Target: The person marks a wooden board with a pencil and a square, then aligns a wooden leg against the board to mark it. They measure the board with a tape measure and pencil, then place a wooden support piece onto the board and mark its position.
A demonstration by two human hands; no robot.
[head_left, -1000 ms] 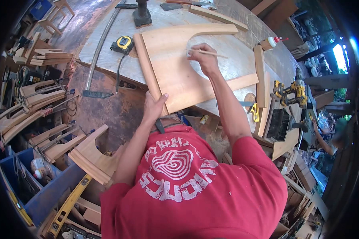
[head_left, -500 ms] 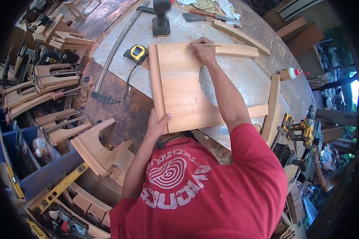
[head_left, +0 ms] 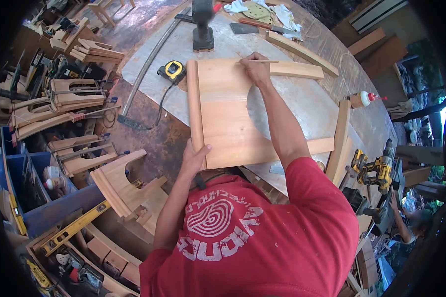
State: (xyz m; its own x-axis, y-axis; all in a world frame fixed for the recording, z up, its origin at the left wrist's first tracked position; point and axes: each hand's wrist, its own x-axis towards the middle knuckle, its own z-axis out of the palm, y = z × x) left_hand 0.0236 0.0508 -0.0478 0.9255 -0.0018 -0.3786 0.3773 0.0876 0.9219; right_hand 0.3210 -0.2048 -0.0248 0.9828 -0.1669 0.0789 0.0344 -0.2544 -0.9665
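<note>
A pale wooden panel (head_left: 225,119) with a curved cut-out on its right side lies on the workbench in front of me. Along its left side runs a rounded strip of moulding (head_left: 195,109). My left hand (head_left: 195,156) grips the near left corner, its thumb on top and its fingers mostly hidden beyond the edge. Near the panel's far edge, my right hand (head_left: 257,71) is closed around a pencil (head_left: 268,61), which lies nearly level. The pencil's point is hard to make out against the wood. The right forearm crosses over the cut-out.
A tape measure (head_left: 173,71), a long bar clamp (head_left: 143,72) and a cordless drill (head_left: 202,34) are beyond the panel. On the right are a glue bottle (head_left: 362,99), wooden strips (head_left: 339,138) and a yellow drill (head_left: 379,168). Clamped wooden pieces (head_left: 77,99) lie leftward. Another person (head_left: 411,225) is at far right.
The whole view has shifted slightly, so things sit a little lower and further right. My right hand with the pencil has moved barely, if at all, along the panel; the left keeps its hold.
</note>
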